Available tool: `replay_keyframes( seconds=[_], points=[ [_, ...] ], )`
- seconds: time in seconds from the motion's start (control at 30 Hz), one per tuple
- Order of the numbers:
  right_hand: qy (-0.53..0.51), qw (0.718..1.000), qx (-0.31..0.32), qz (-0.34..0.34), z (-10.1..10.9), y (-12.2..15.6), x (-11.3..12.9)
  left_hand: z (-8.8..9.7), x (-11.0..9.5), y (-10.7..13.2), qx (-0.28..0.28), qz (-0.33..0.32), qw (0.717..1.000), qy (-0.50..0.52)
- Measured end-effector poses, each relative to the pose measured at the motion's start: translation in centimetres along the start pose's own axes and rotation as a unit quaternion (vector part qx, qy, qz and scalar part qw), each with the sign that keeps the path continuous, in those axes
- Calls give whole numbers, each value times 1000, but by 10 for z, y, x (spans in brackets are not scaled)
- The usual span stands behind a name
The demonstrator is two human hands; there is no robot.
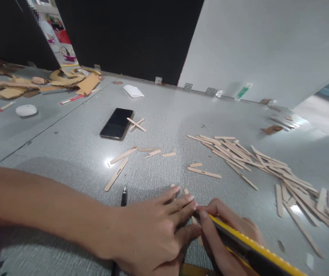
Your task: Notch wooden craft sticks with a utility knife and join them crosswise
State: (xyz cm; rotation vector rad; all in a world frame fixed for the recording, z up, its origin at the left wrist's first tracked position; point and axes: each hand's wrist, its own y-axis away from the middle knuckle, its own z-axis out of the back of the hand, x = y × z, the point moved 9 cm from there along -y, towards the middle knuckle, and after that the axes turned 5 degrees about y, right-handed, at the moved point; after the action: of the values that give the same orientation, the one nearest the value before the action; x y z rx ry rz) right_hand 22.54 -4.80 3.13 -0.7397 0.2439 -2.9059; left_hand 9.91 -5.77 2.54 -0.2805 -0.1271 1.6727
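Observation:
My left hand (pixel 158 226) lies palm down on the table, fingers stretched over a craft stick (pixel 186 191) and pressing it flat. My right hand (pixel 230 230) grips a yellow and black utility knife (pixel 258 251), its front end close by the left fingertips. The blade itself is hidden behind the fingers. A black pen (pixel 124 195) lies partly beneath my left wrist. Cut pieces and a notched stick (pixel 204 172) rest just beyond the hands. To the right spreads a loose heap of craft sticks (pixel 239 153).
A black phone (pixel 116 123) lies beyond the left forearm, beside two crossed sticks (pixel 137 124). Farther left are a white earbud case (pixel 26 110) and cardboard scraps (pixel 17 86). Upright black (pixel 129 34) and white panels (pixel 256 46) with metal brackets border the table's back.

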Motion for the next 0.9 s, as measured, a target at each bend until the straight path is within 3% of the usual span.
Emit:
replay_keyframes(
  seconds=[0.13,0.47,0.67,0.9],
  points=[
    [4,1000,-18,22,-1,1,0,-1,-1,0,-8,-2,1000,-26],
    [-41,995,3,96,-2,0,12,1,-9,-5,-15,-35,997,-60],
    [-39,997,3,72,-5,2,3,2,-8,-4,-20,-33,997,-69],
    [-68,998,-7,-14,-7,10,-11,0,-6,-2,-21,-32,998,-47]
  ],
)
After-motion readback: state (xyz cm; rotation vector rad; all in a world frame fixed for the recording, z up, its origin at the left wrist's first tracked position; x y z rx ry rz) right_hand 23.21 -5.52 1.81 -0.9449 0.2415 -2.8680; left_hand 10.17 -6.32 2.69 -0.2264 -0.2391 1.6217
